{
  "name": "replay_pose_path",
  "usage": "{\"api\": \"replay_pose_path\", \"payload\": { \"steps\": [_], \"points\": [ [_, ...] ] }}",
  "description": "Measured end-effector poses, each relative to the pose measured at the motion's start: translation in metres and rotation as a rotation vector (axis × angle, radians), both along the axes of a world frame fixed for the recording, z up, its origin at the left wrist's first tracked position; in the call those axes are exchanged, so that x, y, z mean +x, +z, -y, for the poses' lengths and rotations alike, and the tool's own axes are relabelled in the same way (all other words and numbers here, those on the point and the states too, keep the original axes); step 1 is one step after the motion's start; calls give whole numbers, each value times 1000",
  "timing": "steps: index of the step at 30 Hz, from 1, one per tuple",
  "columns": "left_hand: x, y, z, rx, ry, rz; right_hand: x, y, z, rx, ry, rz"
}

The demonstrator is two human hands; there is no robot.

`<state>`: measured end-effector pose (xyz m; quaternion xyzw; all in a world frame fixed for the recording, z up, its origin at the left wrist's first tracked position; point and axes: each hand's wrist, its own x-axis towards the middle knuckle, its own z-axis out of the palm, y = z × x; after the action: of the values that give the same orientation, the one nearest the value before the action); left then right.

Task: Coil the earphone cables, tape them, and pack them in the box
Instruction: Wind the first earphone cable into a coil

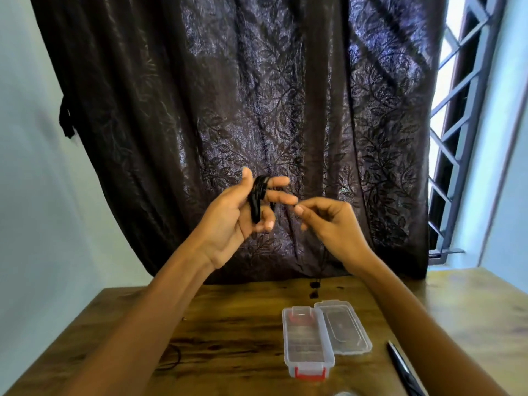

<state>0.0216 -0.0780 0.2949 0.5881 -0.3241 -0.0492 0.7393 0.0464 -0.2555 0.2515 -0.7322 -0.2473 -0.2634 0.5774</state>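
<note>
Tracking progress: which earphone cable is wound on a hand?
The cable wrapped round the left hand; the other cable lies loose on the table.

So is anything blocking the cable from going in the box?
Nothing visible does. The cable is wound round fingers of the left hand, its loose end pinched by the right hand, above the table. The box sits open below, lid off beside it.
</note>
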Motion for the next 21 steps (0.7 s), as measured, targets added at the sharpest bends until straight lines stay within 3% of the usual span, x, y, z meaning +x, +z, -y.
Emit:
{"api": "replay_pose_path", "payload": {
  "steps": [6,10,15,21],
  "points": [
    [4,-2,1,-104,27,-26,2,-50,-12,-23,-43,-141],
    [7,-5,3,-107,91,-30,-9,-62,-21,-220,-122,-109],
    [12,-10,1,-74,181,-24,-30,-48,-27,-560,-248,89],
    [18,-18,-6,8,242,-31,-44,-13,-26,-730,-384,484]
  ]
}}
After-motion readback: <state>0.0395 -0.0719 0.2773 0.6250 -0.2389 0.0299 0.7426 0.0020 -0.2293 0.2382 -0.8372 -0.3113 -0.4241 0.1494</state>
